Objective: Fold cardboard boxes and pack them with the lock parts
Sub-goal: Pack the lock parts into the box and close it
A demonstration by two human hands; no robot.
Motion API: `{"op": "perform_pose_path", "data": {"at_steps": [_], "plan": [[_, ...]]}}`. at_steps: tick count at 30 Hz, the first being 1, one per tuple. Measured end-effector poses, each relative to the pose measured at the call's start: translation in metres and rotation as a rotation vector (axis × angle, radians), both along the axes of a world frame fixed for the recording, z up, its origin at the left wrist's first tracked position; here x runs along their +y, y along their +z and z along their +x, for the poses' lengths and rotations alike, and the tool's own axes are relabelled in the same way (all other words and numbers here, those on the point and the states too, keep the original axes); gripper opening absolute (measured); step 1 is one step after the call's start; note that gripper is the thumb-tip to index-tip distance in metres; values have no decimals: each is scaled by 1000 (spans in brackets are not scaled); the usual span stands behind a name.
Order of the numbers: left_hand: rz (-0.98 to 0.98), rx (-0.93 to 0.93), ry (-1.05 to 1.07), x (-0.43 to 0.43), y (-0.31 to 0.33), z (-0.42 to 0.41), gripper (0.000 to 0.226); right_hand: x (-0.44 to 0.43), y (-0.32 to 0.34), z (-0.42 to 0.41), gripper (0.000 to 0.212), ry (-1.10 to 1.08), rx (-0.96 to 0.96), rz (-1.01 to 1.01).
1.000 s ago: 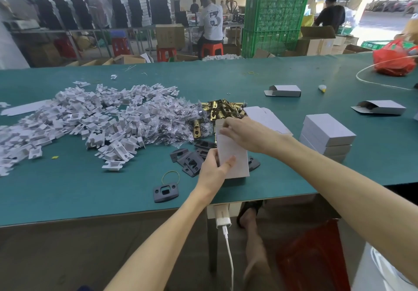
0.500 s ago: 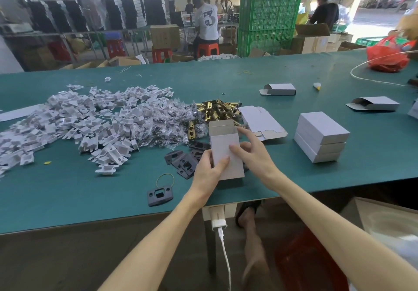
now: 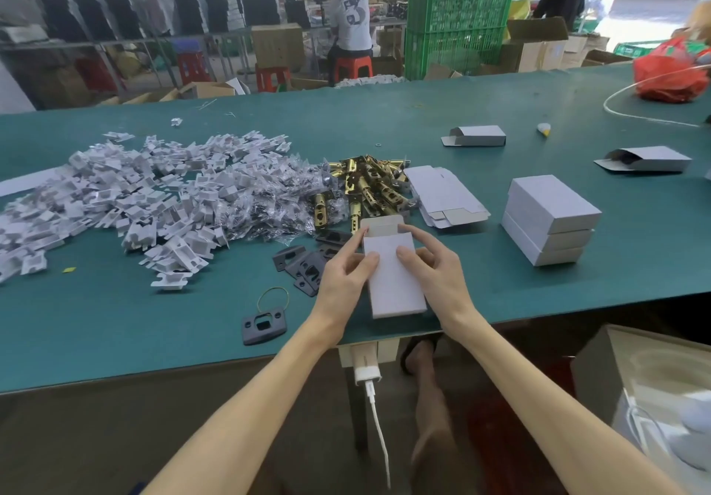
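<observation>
Three closed boxes (image 3: 550,221) sit stacked while the left hand (image 3: 342,275) and right hand (image 3: 434,271) pinch a fourth white carton (image 3: 392,279), its far end flap unclosed, many brass latches (image 3: 369,186) unpacked.

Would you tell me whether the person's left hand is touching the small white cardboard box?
Touching: the head view shows the left hand with its thumb on the top face of the small white cardboard box.

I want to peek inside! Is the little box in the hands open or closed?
Open. The white box has its far flap standing up, untucked. Its inside cannot be seen.
</observation>
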State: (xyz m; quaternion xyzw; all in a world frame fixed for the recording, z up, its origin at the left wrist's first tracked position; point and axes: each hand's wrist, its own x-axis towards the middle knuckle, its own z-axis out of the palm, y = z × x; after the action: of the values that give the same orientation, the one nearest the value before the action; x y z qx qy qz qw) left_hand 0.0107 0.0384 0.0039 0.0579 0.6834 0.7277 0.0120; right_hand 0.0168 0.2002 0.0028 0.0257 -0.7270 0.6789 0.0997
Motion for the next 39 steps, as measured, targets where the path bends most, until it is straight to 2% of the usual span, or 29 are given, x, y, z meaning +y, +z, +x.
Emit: {"op": "perform_pose_path", "data": {"at_steps": [6,12,19,25,28,31,36,39], "plan": [[49,-14,-4,-4,0,2,23,1,1,2,19,15,-29,5],[21,-50,-45,-5,4,6,33,2,3,4,21,15,-34,51],[-5,-25,-104,-6,4,7,20,2,6,7,20,61,-25,43],[161,-107,31,-6,2,5,21,-2,10,6,36,69,-109,-84],[335,-136,118,-7,0,1,23,0,8,6,36,163,-78,0],[396,-140,164,-6,-2,-2,27,0,8,7,25,229,-47,88],[323,-68,100,-7,-1,0,26,3,7,7,18,133,-47,-109],[212,13,13,-6,-3,0,33,8,7,6,29,26,-105,-324]]}}
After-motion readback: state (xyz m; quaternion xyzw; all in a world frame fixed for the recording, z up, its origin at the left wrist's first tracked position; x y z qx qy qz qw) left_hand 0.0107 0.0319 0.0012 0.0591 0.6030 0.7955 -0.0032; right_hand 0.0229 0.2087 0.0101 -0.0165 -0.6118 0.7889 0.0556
